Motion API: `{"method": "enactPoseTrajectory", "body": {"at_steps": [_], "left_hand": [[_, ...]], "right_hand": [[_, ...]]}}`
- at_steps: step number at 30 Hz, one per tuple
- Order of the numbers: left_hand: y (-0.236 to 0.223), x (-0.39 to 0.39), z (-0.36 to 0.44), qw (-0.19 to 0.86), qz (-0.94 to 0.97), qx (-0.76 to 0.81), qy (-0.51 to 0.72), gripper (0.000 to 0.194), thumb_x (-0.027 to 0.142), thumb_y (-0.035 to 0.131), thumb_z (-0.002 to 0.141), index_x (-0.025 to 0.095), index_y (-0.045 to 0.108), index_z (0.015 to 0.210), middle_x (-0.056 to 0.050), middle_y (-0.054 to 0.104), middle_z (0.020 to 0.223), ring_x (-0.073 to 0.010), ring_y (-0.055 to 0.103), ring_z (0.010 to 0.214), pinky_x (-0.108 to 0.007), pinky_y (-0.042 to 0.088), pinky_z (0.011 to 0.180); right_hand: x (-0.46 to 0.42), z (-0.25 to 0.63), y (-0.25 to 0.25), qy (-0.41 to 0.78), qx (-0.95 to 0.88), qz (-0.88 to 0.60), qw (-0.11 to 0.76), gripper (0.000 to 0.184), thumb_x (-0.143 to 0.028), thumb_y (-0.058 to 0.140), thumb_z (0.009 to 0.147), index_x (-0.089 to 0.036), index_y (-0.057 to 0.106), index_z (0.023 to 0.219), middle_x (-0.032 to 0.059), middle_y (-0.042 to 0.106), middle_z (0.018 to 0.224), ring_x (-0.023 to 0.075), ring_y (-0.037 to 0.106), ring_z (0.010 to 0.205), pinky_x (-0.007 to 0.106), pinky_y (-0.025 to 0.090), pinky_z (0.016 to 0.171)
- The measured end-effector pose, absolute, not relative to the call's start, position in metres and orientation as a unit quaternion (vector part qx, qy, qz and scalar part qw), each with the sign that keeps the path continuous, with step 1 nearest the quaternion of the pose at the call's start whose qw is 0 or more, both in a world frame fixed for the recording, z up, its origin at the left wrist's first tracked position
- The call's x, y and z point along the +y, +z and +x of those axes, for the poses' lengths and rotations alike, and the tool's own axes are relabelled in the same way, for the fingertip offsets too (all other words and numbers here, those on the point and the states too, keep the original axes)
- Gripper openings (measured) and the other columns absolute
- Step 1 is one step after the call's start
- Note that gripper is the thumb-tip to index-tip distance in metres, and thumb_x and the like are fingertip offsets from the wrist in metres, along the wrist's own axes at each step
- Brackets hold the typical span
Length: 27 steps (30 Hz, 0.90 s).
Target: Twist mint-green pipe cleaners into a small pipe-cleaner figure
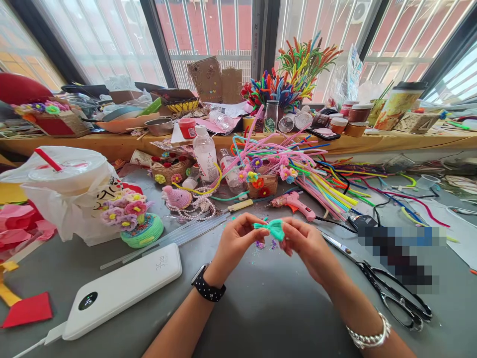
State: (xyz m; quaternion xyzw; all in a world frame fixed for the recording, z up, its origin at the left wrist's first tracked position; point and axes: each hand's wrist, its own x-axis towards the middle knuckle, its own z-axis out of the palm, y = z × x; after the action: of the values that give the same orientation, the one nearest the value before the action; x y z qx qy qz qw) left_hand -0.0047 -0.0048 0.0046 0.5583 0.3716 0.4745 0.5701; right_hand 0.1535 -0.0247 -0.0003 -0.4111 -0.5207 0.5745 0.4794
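Above the grey table, my left hand (235,243) pinches one end of a mint-green pipe-cleaner piece (276,229) between thumb and fingers. My right hand (311,247) grips its wider, fan-like end, with the fingertips partly hiding it. Small purple bits (260,244) and scattered green specks lie on the table just below. Closest beyond the hands are a pink hot glue gun (293,203) on its side and a clear glue stick or tube (201,229). Large black-handled scissors (391,293) rest by my right forearm.
At left are a white power bank (124,293), a bagged drink cup (70,184) and a crocheted flower pot (141,231). Loose pipe cleaners (320,184), bottles (204,154) and small flower baskets (263,185) crowd the back. A cluttered ledge (219,141) runs below the windows.
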Motion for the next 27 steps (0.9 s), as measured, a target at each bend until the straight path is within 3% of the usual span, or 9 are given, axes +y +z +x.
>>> {"method": "enactPoseTrajectory", "body": {"at_steps": [2,4,9,14,17,21,25,27], "left_hand": [[0.006,-0.004,-0.005,0.587,0.531,0.372,0.485,0.02,0.029,0.069,0.062,0.013,0.059,0.07,0.002,0.056,0.056,-0.0089,0.051,0.051,-0.021,0.042,0.05],[0.007,-0.004,-0.004,0.601,0.514,0.373,0.485,0.021,0.029,0.069,0.061,0.013,0.058,0.068,0.002,0.056,0.056,-0.0088,0.051,0.051,-0.021,0.042,0.051],[0.006,-0.003,-0.003,0.614,0.505,0.362,0.486,0.02,0.029,0.069,0.062,0.013,0.057,0.066,0.003,0.055,0.056,-0.0076,0.049,0.052,-0.02,0.042,0.052],[0.005,-0.004,-0.003,0.606,0.523,0.362,0.477,0.019,0.028,0.067,0.064,0.013,0.056,0.066,0.002,0.055,0.057,-0.0078,0.05,0.052,-0.02,0.042,0.052],[0.004,-0.006,-0.004,0.57,0.557,0.366,0.481,0.02,0.03,0.067,0.065,0.013,0.056,0.068,0.001,0.056,0.058,-0.0093,0.051,0.053,-0.022,0.044,0.052],[0.003,-0.006,-0.007,0.466,0.645,0.362,0.486,0.019,0.03,0.067,0.066,0.014,0.058,0.071,-0.002,0.059,0.065,-0.0113,0.055,0.057,-0.023,0.046,0.054],[0.002,-0.005,-0.011,0.374,0.711,0.358,0.477,0.015,0.028,0.064,0.069,0.014,0.06,0.073,-0.003,0.061,0.065,-0.0125,0.056,0.061,-0.023,0.045,0.058],[0.001,-0.004,-0.012,0.345,0.735,0.353,0.466,0.014,0.028,0.064,0.07,0.014,0.061,0.074,-0.003,0.061,0.065,-0.0131,0.056,0.061,-0.023,0.044,0.058]], "right_hand": [[-0.026,0.156,0.004,0.422,-0.613,-0.413,0.525,0.031,-0.03,0.058,0.073,-0.02,0.053,0.102,0.0064,0.056,0.095,0.0132,0.054,0.075,0.024,0.047,0.059],[-0.028,0.159,0.007,0.281,-0.71,-0.395,0.51,0.038,-0.021,0.057,0.073,-0.023,0.05,0.11,0.0081,0.051,0.11,0.0183,0.052,0.092,0.029,0.049,0.069],[-0.028,0.163,0.006,0.077,-0.828,-0.364,0.42,0.039,-0.019,0.055,0.076,-0.021,0.049,0.114,0.0081,0.056,0.106,0.0206,0.051,0.099,0.037,0.045,0.085],[-0.027,0.16,-0.002,0.01,-0.825,-0.357,0.437,0.029,-0.015,0.049,0.081,-0.022,0.055,0.108,0.0072,0.063,0.095,0.0184,0.057,0.088,0.033,0.048,0.077],[-0.03,0.155,-0.002,0.067,-0.791,-0.387,0.469,0.021,-0.017,0.049,0.082,-0.021,0.061,0.098,0.0062,0.065,0.085,0.017,0.059,0.08,0.029,0.048,0.071],[-0.033,0.151,0.005,0.26,-0.707,-0.446,0.483,0.016,-0.027,0.05,0.081,-0.019,0.064,0.081,0.0026,0.062,0.066,0.0134,0.058,0.059,0.025,0.047,0.055],[-0.033,0.149,0.007,0.468,-0.579,-0.443,0.499,0.027,-0.035,0.056,0.076,-0.018,0.057,0.098,-0.0019,0.058,0.059,0.0107,0.056,0.048,0.023,0.047,0.047],[-0.032,0.149,0.007,0.527,-0.536,-0.427,0.504,0.029,-0.035,0.059,0.073,-0.018,0.056,0.097,-0.0032,0.057,0.058,0.0096,0.055,0.046,0.022,0.047,0.045]]}}
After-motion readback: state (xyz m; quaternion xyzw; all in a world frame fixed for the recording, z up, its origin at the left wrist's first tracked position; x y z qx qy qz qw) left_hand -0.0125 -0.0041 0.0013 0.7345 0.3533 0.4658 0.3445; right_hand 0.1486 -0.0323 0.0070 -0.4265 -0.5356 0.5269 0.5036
